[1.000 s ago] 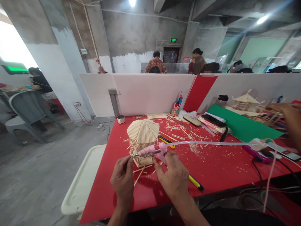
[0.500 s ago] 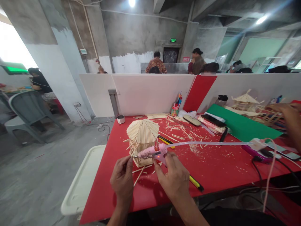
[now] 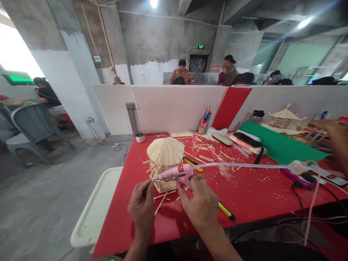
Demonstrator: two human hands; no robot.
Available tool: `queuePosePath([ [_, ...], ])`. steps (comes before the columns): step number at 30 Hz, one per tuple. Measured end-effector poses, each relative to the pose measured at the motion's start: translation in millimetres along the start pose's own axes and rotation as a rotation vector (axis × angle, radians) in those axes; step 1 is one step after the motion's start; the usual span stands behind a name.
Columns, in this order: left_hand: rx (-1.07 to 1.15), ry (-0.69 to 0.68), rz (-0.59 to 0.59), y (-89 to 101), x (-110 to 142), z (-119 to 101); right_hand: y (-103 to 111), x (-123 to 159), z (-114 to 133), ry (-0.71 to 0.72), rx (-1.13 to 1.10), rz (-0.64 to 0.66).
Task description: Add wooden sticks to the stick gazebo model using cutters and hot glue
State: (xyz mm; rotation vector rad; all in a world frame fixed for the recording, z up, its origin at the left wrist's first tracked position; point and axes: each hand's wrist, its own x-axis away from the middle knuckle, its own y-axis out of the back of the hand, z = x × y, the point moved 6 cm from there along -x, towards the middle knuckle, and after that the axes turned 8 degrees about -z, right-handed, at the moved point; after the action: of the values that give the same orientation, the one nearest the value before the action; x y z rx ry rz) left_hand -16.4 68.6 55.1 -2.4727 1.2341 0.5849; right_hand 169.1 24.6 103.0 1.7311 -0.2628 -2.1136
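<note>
Holding a pink glue gun [image 3: 174, 173] in the right hand [image 3: 199, 199] before a stick-built model house [image 3: 165, 150] on the red bench [image 3: 125, 228].
The right hand is wrapped around the gun's handle, its nozzle reaching the fingertips of the left hand [image 3: 141, 208] at the house's front left; that hand's thumb and forefinger are pinched together, though whether they grip a piece is too small to tell. Loose sticks [image 3: 161, 203] lie just in front of the house, a yellow-and-black cutter [image 3: 226, 211] to its front right, a tape roll [image 3: 140, 137] behind it to the left, and a pen cup [image 3: 202, 128] behind it to the right.
</note>
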Motion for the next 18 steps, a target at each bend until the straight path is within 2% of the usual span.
queuePosePath([
  [12,-0.012,0.000,-0.002,0.6,1.3,-0.4,1.0,-2.9,1.6,0.016,0.022,-0.001],
  [18,0.013,-0.070,0.022,-1.5,2.9,-1.0,3.0,-4.6,0.5,0.009,0.048,0.010],
])
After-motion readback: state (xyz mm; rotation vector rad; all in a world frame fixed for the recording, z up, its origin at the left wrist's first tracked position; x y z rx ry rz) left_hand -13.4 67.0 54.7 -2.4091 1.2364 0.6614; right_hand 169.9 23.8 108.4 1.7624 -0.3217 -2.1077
